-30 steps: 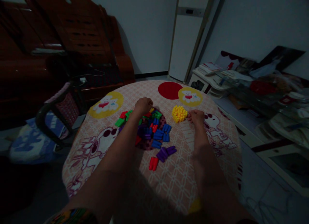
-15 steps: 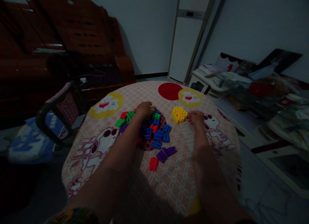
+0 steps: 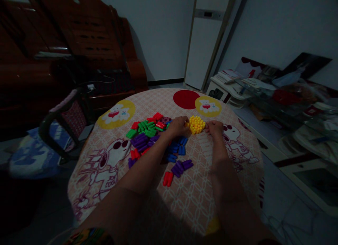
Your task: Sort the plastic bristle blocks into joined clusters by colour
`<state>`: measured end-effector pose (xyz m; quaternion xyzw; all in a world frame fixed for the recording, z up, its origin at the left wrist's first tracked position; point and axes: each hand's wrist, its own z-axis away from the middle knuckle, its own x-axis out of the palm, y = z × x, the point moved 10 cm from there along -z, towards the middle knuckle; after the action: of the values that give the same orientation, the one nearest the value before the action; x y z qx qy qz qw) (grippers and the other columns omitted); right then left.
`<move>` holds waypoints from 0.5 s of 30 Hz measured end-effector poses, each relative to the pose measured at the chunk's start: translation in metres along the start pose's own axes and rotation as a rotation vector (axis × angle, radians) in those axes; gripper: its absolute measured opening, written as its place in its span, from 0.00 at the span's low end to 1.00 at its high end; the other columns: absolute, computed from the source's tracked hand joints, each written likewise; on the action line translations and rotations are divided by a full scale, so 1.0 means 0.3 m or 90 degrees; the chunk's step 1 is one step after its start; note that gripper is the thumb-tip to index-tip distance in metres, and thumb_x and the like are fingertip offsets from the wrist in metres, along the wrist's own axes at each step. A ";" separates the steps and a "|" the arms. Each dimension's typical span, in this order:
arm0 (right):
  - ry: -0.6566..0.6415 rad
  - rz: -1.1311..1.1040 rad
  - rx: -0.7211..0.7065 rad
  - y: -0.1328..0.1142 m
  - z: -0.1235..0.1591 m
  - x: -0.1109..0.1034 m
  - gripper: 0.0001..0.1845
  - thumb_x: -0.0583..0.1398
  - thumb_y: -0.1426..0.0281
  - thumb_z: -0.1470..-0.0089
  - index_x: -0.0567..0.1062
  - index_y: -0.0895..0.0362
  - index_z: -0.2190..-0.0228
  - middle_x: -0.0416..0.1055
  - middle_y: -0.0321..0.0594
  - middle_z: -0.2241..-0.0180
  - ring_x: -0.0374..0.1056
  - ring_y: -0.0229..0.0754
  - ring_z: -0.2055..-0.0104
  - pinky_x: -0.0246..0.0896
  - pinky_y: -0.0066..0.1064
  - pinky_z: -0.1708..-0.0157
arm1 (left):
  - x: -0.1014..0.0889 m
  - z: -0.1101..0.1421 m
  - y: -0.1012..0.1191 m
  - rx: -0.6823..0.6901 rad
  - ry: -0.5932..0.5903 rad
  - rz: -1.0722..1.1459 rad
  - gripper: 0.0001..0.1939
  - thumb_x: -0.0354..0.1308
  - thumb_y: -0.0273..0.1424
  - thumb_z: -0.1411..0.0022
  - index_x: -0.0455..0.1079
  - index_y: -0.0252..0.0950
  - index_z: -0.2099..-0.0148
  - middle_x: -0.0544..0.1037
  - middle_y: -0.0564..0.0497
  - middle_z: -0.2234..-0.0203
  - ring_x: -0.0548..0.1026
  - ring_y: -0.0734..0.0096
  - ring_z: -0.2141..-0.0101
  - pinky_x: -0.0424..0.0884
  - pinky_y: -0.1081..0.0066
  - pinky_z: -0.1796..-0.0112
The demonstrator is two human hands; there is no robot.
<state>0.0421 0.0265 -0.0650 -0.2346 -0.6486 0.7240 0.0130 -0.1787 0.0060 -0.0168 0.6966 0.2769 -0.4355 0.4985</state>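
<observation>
My left hand (image 3: 179,126) is closed on a yellow building block (image 3: 187,124), mostly hidden by its fingers, at the left side of a yellow cluster of blocks (image 3: 196,125). At the cluster's right edge is my right hand (image 3: 215,127), its fingers curled together; whatever they pinch is hidden. Loose plastic blocks lie left of the cluster, partly under my left forearm: green blocks (image 3: 146,128), purple blocks (image 3: 139,142) and blue blocks (image 3: 181,150). Closer to me are a red block (image 3: 168,179) and more purple blocks (image 3: 182,167).
A patterned cloth covers the round table (image 3: 190,206). To the left stands a chair (image 3: 71,114), with a wooden bench (image 3: 97,44) behind. A cluttered glass-topped stand (image 3: 280,107) is on the right, and a tall white cabinet-like unit (image 3: 203,44) rises at the back.
My left hand has moved right from the loose pile to the yellow cluster, bringing a yellow block. Red and green blocks it covered now show. My right hand has stayed put.
</observation>
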 end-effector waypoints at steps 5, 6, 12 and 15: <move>0.026 -0.012 0.016 -0.001 0.008 -0.011 0.07 0.61 0.73 0.51 0.72 0.58 0.79 0.69 0.32 0.86 0.64 0.34 0.86 0.55 0.20 0.88 | 0.027 -0.012 0.002 -0.001 0.026 0.000 0.18 0.59 0.28 0.41 0.71 0.33 0.47 0.81 0.43 0.57 0.79 0.61 0.57 0.74 0.66 0.54; 0.026 -0.015 0.020 -0.002 0.010 -0.010 0.08 0.60 0.74 0.51 0.72 0.58 0.80 0.68 0.32 0.86 0.64 0.34 0.86 0.54 0.21 0.88 | 0.029 -0.014 0.003 -0.003 0.030 0.004 0.19 0.59 0.27 0.40 0.70 0.34 0.47 0.81 0.43 0.57 0.79 0.61 0.56 0.74 0.65 0.54; 0.025 -0.014 0.033 0.002 0.012 -0.010 0.09 0.60 0.74 0.49 0.72 0.58 0.79 0.68 0.32 0.86 0.62 0.33 0.87 0.53 0.20 0.89 | 0.013 0.007 0.018 0.013 0.054 0.050 0.25 0.59 0.25 0.40 0.66 0.34 0.41 0.80 0.42 0.53 0.79 0.62 0.55 0.75 0.64 0.53; 0.024 -0.025 0.027 0.007 0.006 -0.007 0.09 0.60 0.74 0.49 0.71 0.58 0.79 0.69 0.32 0.85 0.62 0.33 0.87 0.54 0.20 0.89 | -0.073 0.051 -0.009 0.038 0.116 0.074 0.29 0.58 0.24 0.41 0.65 0.34 0.37 0.78 0.40 0.48 0.79 0.64 0.53 0.75 0.65 0.51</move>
<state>0.0441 0.0237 -0.0663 -0.2346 -0.6374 0.7326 0.0445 -0.1962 -0.0062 -0.0007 0.7627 0.2672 -0.3491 0.4743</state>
